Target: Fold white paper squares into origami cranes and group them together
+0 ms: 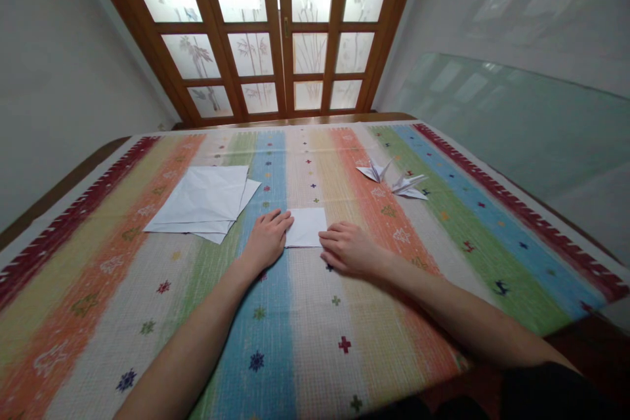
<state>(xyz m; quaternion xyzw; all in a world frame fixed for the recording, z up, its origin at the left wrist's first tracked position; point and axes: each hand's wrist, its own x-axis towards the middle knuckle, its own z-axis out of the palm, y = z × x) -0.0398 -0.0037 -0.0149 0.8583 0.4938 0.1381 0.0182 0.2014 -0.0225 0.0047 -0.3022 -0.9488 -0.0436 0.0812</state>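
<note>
Touches folded paper (306, 226) on striped cloth (322, 321) with left hand (268, 237) at nine o'clock, right hand (350, 249) near four, cannot tell if pinching, between stacked sheets (209, 193) toward ten and paper cranes (407, 186) at two.

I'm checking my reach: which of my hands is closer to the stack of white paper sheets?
Left. Your left hand is just right of the stack of white paper sheets, apart from it; your right hand is farther right, beyond the small white paper.
</note>
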